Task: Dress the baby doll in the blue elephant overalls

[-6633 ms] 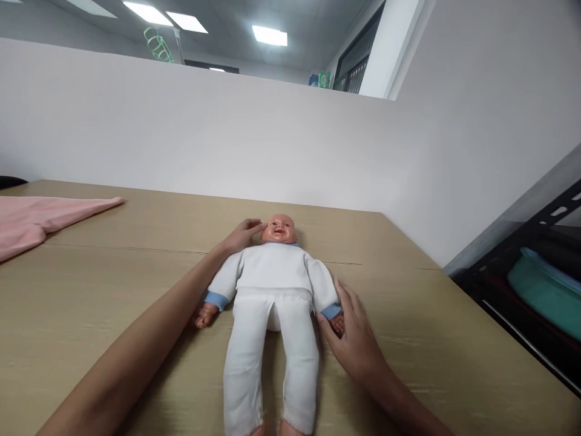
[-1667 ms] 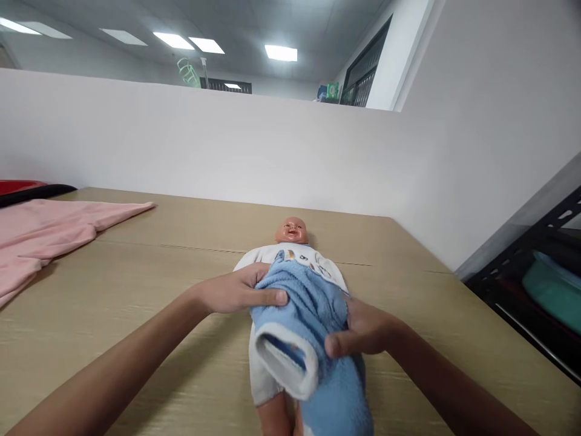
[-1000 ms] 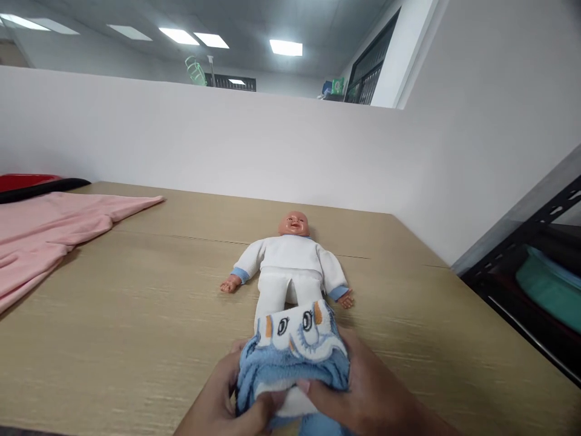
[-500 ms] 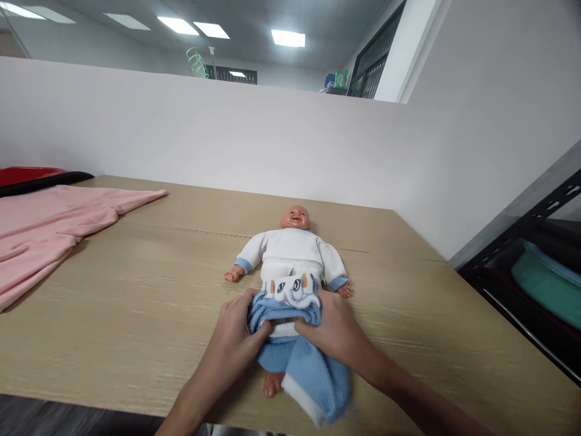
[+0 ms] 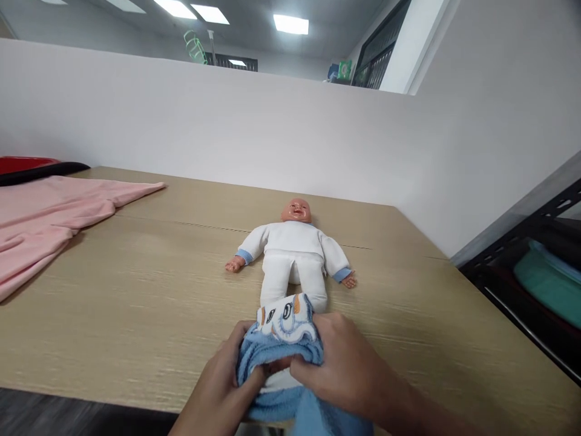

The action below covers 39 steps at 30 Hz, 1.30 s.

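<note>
A baby doll [image 5: 293, 254] in white clothes with blue cuffs lies on its back on the wooden table [image 5: 136, 284], head toward the far wall. Over its lower legs is a bunched blue fleece garment [image 5: 281, 345] with a white panel showing cartoon eyes. My left hand [image 5: 222, 387] grips the garment's left side. Gripping its right side is my right hand [image 5: 340, 363], thumb pressed into the fabric. The doll's feet are hidden under the garment and my hands.
A pink cloth [image 5: 49, 212] lies spread at the table's left end, a red and black object [image 5: 27, 166] behind it. A white partition wall [image 5: 227, 127] runs along the back. A black metal rack [image 5: 531, 272] holding a teal item [image 5: 551, 278] stands to the right.
Over the last second both hands pushed the blue garment up to the doll's waist, then drew it back down to the lower legs. Much earlier the doll lay uncovered under my open hands.
</note>
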### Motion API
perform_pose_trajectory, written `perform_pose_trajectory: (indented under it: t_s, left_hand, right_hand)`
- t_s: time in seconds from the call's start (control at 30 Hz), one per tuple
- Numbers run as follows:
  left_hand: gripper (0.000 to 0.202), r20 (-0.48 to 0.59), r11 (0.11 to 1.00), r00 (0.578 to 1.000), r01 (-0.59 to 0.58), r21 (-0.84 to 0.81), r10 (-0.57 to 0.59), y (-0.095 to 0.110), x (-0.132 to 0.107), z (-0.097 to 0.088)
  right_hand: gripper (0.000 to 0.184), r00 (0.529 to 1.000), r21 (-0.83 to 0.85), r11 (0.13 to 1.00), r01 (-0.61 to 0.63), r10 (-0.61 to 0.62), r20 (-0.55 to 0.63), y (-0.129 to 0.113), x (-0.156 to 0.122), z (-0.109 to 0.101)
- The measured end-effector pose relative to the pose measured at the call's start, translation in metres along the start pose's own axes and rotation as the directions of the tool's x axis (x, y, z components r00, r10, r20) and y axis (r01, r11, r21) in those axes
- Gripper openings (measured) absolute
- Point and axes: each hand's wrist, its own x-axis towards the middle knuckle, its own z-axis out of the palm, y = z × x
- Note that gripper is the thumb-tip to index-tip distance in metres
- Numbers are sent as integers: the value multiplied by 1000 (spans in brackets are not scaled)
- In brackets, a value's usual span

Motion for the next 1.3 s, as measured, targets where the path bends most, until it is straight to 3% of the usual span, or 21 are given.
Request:
perform_pose_trajectory:
  t_s: [0.13,0.27,0.37,0.43,0.6,0.73,0.87,1.03,1.13,1.23,1.3]
  left_hand:
    - [43,-55,964,999,16,266,-2,-17,2,5]
    - [36,-82,912,989,-79,403,122,-38,5,15]
    - [45,-156,934,963,-163,317,221,-53,4,24]
    - [48,-174,964,962,-172,201,208,-56,3,28]
    - [43,-160,980,976,-164,-112,145,-35,8,29]
    - [36,-243,952,948,-250,-175,204,-23,20,24]
    - [32,-222,943,943,-287,-167,248,-21,36,12]
    - [39,26,964,978,-199,-173,207,-5,54,-18]
    - [51,129,969,977,-144,-199,172,3,61,-36]
    - [59,118,985,980,-151,-89,161,3,63,-51]
    - [66,109,990,985,-136,26,133,3,61,-61]
  right_hand:
    - [12,999,-85,996,-26,29,24,4,2,9]
    - [33,993,-203,974,-99,111,48,4,-4,18]
    - [38,986,-243,961,-134,154,64,2,-10,22]
    - [39,992,-153,983,-105,114,51,3,-10,22]
    - [50,998,124,992,9,-1,-66,18,-2,25]
    - [43,980,191,978,82,-44,-193,34,6,32]
    - [25,964,119,977,175,-145,-223,45,14,23]
    - [34,928,146,921,361,-371,47,52,33,-17]
    - [43,940,126,941,314,-327,102,63,41,-31]
    - [38,968,98,965,244,-249,33,80,42,-33]
    - [39,979,197,960,199,-203,-1,91,40,-31]
